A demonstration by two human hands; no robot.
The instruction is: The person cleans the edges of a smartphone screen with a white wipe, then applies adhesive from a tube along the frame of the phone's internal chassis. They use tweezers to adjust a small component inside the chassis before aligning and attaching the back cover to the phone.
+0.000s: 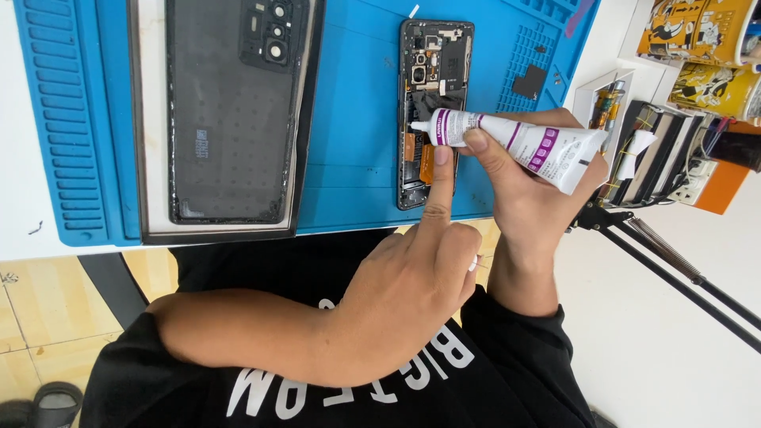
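An opened black phone [434, 71] lies on a blue repair mat [357, 158], its camera modules and boards exposed. My right hand [535, 198] grips a white glue tube with a purple label [547, 147]. The tube's nozzle points left over the middle of the phone. My left hand [412, 293] reaches in from the left. Its index finger is stretched out and presses on the phone's lower part just under the nozzle. The other fingers are curled with nothing in them.
A large black back cover with a camera block [230, 111] lies on the mat's left. A small black part [529, 82] sits right of the phone. Yellow printed mugs [705, 47], tool boxes [634, 150] and a black stand arm [674, 269] crowd the right side.
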